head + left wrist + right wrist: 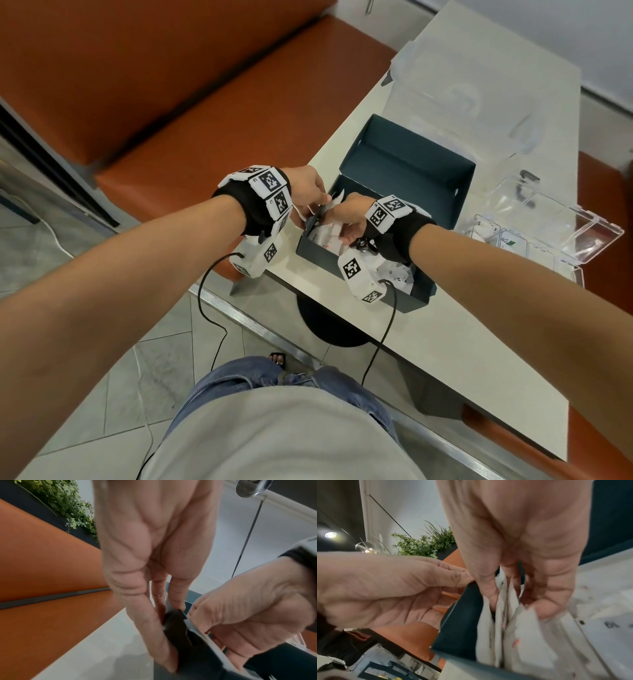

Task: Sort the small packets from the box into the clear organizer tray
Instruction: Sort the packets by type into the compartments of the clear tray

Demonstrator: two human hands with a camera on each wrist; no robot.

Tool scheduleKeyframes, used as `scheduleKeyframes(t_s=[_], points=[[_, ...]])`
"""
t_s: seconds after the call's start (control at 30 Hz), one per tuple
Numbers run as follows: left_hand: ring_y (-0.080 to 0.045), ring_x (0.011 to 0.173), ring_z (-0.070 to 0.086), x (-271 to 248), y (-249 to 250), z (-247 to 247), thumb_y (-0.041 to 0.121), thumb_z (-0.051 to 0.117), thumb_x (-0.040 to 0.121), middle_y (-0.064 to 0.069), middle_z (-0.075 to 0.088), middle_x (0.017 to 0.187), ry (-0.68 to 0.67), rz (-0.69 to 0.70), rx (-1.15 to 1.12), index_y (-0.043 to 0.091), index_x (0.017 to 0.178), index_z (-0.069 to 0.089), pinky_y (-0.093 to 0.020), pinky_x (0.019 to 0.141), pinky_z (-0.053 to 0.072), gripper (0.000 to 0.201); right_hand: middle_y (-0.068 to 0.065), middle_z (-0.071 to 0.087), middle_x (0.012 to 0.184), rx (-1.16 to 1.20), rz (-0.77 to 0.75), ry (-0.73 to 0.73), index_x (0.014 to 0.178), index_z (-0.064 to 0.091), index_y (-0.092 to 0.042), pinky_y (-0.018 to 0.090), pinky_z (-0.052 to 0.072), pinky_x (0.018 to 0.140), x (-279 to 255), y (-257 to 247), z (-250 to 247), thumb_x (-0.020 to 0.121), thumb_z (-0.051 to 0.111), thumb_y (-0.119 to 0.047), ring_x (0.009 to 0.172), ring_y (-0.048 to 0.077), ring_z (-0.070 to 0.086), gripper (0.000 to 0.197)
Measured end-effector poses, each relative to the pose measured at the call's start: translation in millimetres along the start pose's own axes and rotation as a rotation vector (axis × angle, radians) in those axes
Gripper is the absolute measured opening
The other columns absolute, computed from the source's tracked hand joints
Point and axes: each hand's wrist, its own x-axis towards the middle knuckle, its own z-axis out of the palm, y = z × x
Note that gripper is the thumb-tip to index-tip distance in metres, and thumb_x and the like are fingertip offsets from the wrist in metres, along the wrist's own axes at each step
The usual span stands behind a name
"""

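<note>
**Spotter:** Start with what's closest. What are the hands doing?

**Me:** Both are at the near-left corner of the box [394, 212]. My right hand [346, 219] reaches down inside it, fingers [544, 609] curled into a bunch of white packets [510, 635], thumb and fingertips pinching them. They stand on edge, long sides running up toward my palm, so I judge a straight lift will free them.

**Spotter:** And the left?

**Me:** The left hand [308, 192] is just outside that same corner, fingers [154, 622] pressed down along the dark wall and thumb over the rim, steadying it (the wrist view is blurred, so I can't say how firm the hold is).

**Spotter:** What's left in the box?

**Me:** More white packets lie loose in the near end, under my right wrist; the far end looks bare, its lid flap standing open.

**Spotter:** Where do they go?

**Me:** Into the clear organizer tray [513, 240], right of the box on the worktop [428, 359], its lid tipped open. A few compartments nearest the box already hold something pale. The right hand is nearer, so I'd carry with it.
</note>
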Motion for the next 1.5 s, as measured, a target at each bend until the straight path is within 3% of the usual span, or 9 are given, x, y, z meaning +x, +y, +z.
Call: scheduleKeyframes(t_s=[0.1, 0.27, 0.4, 0.57, 0.7, 0.83, 1.07, 1.23, 1.5], points=[[-0.024, 0.078, 0.066, 1.5, -0.6, -0.3, 0.019, 0.051, 0.100, -0.008, 0.063, 0.087, 0.001, 0.007, -0.001, 0.002, 0.119, 0.059, -0.037, 0.060, 0.061, 0.027, 0.014, 0.057, 0.066, 0.044, 0.017, 0.015, 0.078, 0.054, 0.000, 0.028, 0.057, 0.047, -4.2, -1.0, 1.0, 0.085, 0.066, -0.003, 0.042, 0.019, 0.061, 0.015], [-0.022, 0.076, 0.065, 5.8, -2.2, -2.2, 0.020, 0.055, 0.099, -0.008, 0.063, 0.089, -0.008, 0.008, -0.001, 0.005, 0.115, 0.058, -0.034, 0.050, 0.059, 0.023, 0.016, 0.064, 0.087, 0.151, -0.004, 0.030, 0.098, 0.063, 0.002, 0.042, 0.058, 0.083, -9.6, 10.4, -12.2, 0.077, 0.077, -0.005, 0.069, 0.027, 0.066, 0.026], [-0.022, 0.079, 0.068, 10.4, -1.9, -7.6, 0.022, 0.059, 0.096, -0.007, 0.066, 0.093, -0.034, 0.007, 0.050, 0.008, 0.117, 0.059, -0.029, 0.051, 0.057, 0.025, 0.017, 0.065, 0.088, 0.320, -0.051, 0.086, 0.080, 0.061, -0.001, 0.043, 0.060, 0.077, -17.4, 31.4, -27.0, 0.076, 0.077, 0.000, 0.083, 0.033, 0.071, 0.017], [-0.016, 0.081, 0.069, 10.5, 19.4, -18.6, 0.025, 0.063, 0.094, -0.002, 0.065, 0.100, 0.093, 0.153, 0.139, 0.017, 0.116, 0.060, -0.022, 0.052, 0.056, 0.024, 0.015, 0.072, 0.102, 0.467, -0.149, 0.095, 0.100, 0.068, -0.004, 0.031, 0.061, 0.065, -34.9, 62.3, -42.2, 0.081, 0.072, 0.001, 0.090, 0.025, 0.071, 0.019], [-0.012, 0.084, 0.069, 4.0, 46.9, -17.4, 0.023, 0.058, 0.097, 0.000, 0.067, 0.099, 0.147, 0.328, 0.010, 0.019, 0.108, 0.063, -0.016, 0.052, 0.053, 0.013, 0.008, 0.073, 0.095, 0.580, -0.226, 0.128, 0.100, 0.068, -0.007, 0.026, 0.060, 0.062, -57.0, 70.5, -60.9, 0.085, 0.068, 0.000, 0.081, 0.016, 0.072, 0.017], [-0.013, 0.094, 0.068, -4.7, 67.2, 1.5, 0.037, 0.051, 0.099, -0.001, 0.068, 0.107, 0.137, 0.413, -0.219, 0.015, 0.117, 0.060, -0.020, 0.066, 0.057, 0.030, 0.000, 0.075, 0.088, 0.749, -0.336, 0.155, 0.097, 0.068, -0.009, 0.025, 0.058, 0.062, -84.0, 70.7, -91.2, 0.087, 0.065, -0.001, 0.080, 0.014, 0.073, 0.013], [-0.029, 0.102, 0.067, -15.2, 101.9, 52.6, 0.060, 0.047, 0.093, -0.016, 0.067, 0.114, -0.364, 0.312, -0.730, 0.018, 0.122, 0.061, -0.051, 0.086, 0.056, 0.052, 0.013, 0.071, 0.107, 0.892, -0.520, 0.181, 0.112, 0.065, -0.003, 0.038, 0.059, 0.076, -114.1, 72.6, -125.8, 0.087, 0.064, -0.001, 0.097, 0.029, 0.070, 0.025], [-0.023, 0.076, 0.073, -15.1, 132.8, 91.5, 0.034, 0.048, 0.101, -0.012, 0.067, 0.104, -0.351, 0.285, -0.856, 0.013, 0.128, 0.053, -0.031, 0.057, 0.057, 0.035, 0.018, 0.069, 0.102, 0.758, -0.476, 0.271, 0.115, 0.063, 0.001, 0.038, 0.059, 0.072, -121.0, 97.2, -135.8, 0.085, 0.066, 0.001, 0.090, 0.028, 0.071, 0.030], [-0.027, 0.061, 0.067, 3.2, 171.6, 133.5, 0.013, 0.051, 0.100, -0.019, 0.069, 0.096, -0.281, 0.380, -0.803, 0.001, 0.126, 0.053, -0.023, 0.041, 0.045, 0.028, 0.004, 0.062, 0.086, 0.412, -0.318, 0.548, 0.108, 0.065, -0.007, 0.026, 0.055, 0.071, -130.4, 156.9, -200.9, 0.086, 0.070, -0.021, 0.075, 0.013, 0.059, 0.026]])
